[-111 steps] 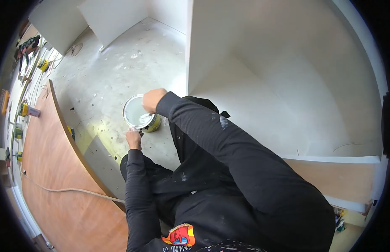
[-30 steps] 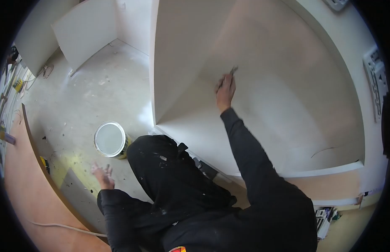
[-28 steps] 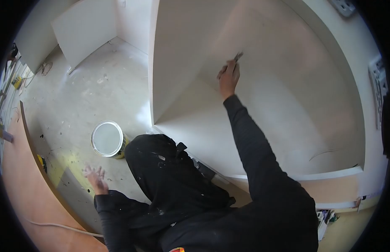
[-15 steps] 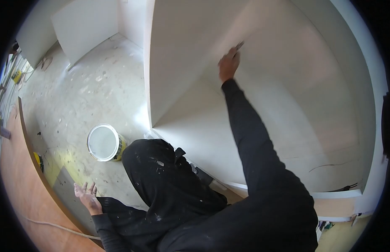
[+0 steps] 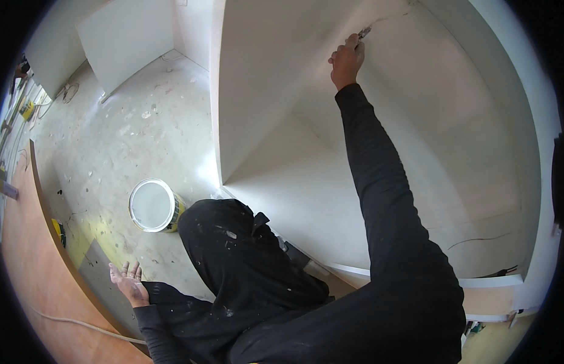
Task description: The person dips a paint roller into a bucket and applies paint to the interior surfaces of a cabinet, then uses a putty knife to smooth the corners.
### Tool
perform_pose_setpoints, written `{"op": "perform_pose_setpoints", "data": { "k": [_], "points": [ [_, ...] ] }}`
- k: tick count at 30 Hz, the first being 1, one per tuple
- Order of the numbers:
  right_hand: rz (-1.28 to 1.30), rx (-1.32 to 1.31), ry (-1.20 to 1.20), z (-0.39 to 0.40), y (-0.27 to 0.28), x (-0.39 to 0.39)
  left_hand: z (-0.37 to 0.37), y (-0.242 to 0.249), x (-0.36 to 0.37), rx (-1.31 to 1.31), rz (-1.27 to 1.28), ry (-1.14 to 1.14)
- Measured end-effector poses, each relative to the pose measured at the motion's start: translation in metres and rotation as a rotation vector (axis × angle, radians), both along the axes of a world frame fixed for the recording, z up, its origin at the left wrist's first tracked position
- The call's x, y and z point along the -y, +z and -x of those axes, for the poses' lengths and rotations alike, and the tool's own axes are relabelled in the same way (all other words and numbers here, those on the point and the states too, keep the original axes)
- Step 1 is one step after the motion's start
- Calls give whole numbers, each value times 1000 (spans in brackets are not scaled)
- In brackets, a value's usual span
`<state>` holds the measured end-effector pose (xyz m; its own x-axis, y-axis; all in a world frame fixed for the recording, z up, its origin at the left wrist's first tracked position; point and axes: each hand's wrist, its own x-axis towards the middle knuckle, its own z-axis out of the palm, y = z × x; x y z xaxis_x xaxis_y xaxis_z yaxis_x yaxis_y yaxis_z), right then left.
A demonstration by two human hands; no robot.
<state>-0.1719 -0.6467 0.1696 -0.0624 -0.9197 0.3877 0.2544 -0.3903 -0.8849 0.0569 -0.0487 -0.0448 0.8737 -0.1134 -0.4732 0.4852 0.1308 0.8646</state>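
My right hand (image 5: 347, 62) reaches far up into the white recess, fingers closed around what looks like a small putty knife (image 5: 364, 33). Its tip is at the pale inner panel (image 5: 415, 103), near a thin brownish line on the surface; whether it touches cannot be told. Down at the left, my left hand (image 5: 131, 285) is held palm up with its fingers spread. White residue coats its palm and fingers, and nothing rests in it. Closest to that hand is an open bucket (image 5: 152, 205) of pale grey-white material, standing on the floor beside my knee.
An orange-brown wooden board (image 5: 36, 242) with a pale cord (image 5: 81, 324) runs along the left. White panels (image 5: 127, 45) stand at the back on the stained floor (image 5: 112, 139). Loose wires (image 5: 500, 272) poke out at the recess's lower right.
My right hand has moved up and to the right along the panel with the putty knife. My left hand stays almost where it was, still spread.
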Motion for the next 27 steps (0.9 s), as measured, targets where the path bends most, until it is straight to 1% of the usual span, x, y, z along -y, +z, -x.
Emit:
{"op": "perform_pose_setpoints", "data": {
  "k": [3,5,7,8,9,12,13,14,17,18,20,21,23,25,26,27],
  "points": [
    [0,12,40,11,-32,-1,-1,-6,-2,-3,24,4],
    [32,-183,-122,20,-105,17,-3,-8,-3,-10,26,3],
    [-77,-246,-191,25,-181,-4,-7,-12,-3,-16,37,1],
    [-182,-238,-156,27,-210,-24,-8,-14,-6,-20,37,-4],
    [-282,-228,-119,28,-224,-37,-9,-16,-6,-22,41,-8],
    [-274,-222,-76,30,-200,-50,-10,-16,-3,-49,61,11],
    [-200,-176,-71,27,-182,-40,-11,-18,-2,-48,60,9],
    [-126,-131,-69,22,-156,-27,-11,-21,-2,-45,64,3],
    [-63,-84,-15,14,-53,-24,-10,-19,1,-42,59,-10],
    [-66,-74,-7,15,-39,-18,-10,-18,3,-39,52,-15],
    [-23,-112,-59,18,-44,-3,-9,-16,3,-42,47,-14],
    [24,-150,-108,20,-55,4,-9,-15,4,-43,45,-10],
    [70,-226,-187,26,-124,18,-11,-18,2,-43,38,-3],
    [-94,-307,-189,33,-196,-18,-12,-18,0,-46,37,6],
    [-193,-391,-197,36,-235,-34,-12,-18,-2,-48,38,10],
    [-260,-416,-241,35,-273,-49,-11,-17,-1,-50,43,18]
  ]
}}
